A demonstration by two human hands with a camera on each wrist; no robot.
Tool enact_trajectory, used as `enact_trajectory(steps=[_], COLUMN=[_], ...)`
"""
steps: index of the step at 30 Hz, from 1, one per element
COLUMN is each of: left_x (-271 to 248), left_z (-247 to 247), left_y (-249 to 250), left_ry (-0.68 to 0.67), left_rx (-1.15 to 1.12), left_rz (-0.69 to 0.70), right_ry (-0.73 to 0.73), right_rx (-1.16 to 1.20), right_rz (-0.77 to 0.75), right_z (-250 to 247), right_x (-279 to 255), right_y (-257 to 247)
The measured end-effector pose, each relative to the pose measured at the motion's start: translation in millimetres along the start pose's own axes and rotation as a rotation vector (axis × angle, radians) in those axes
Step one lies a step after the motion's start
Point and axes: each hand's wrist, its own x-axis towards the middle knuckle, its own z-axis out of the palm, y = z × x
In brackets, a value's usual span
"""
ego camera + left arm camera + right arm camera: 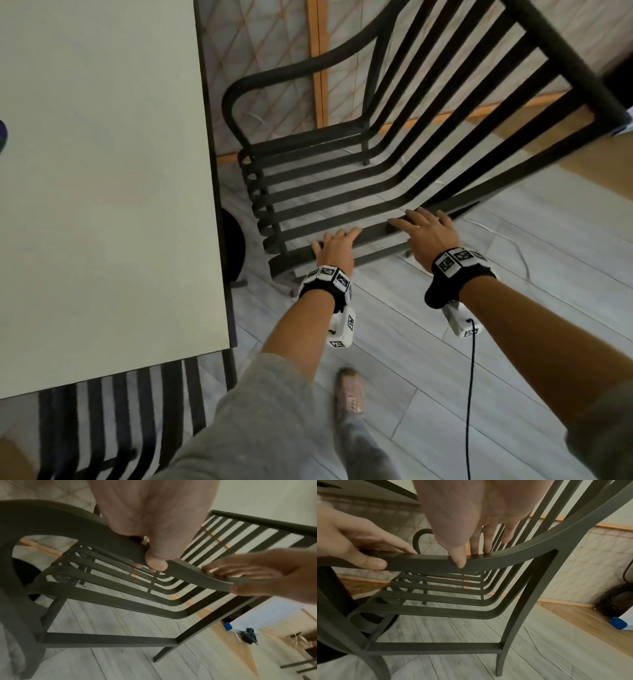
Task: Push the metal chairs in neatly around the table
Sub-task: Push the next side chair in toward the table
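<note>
A dark metal slatted chair point(565, 58) stands right of the pale table point(102, 171), its seat front turned toward the table edge and slightly askew. Both my hands are on its near armrest point(373, 232). My left hand point(337, 241) grips the rail toward the front, fingers curled over it and thumb on the near face point(156, 562). My right hand point(424, 228) lies further back near the backrest, its fingers straight on top of the rail point(486, 547) and the thumb against its side. A second slatted chair point(113, 411) sits tucked under the table's near end.
The table's dark round base point(234, 240) stands close to the chair's front. A thin white cable point(513, 246) trails over the grey plank floor on the right. My foot point(349, 394) is just behind the chair. A panelled screen with an orange frame point(317, 61) stands beyond it.
</note>
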Motion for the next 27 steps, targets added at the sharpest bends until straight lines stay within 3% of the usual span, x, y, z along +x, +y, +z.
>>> enact_trajectory(steps=[6,12,21,27], left_x=[2.2,3.2,-9.8,-16.4], left_z=[-9.2,-27.8,-27.7,-23.0], left_y=[-28.9,-60.4,-63.6,-63.4], left_ry=[0.042,0.100,0.048,0.124], left_rx=[-0.002,0.070,-0.001,0.047], left_rz=[-0.031,-0.035,-0.010,0.003], right_ry=[-0.074,-0.046,-0.069,-0.099], right_rx=[0.005,0.060,0.053,0.029], right_rz=[-0.037,-0.055,-0.076,-0.093], right_z=[-1.3,0.4,-0.1,-6.1], right_x=[19.4,38.2,27.7,30.4], right_y=[-21.1,-57.7,-54.6,-56.6])
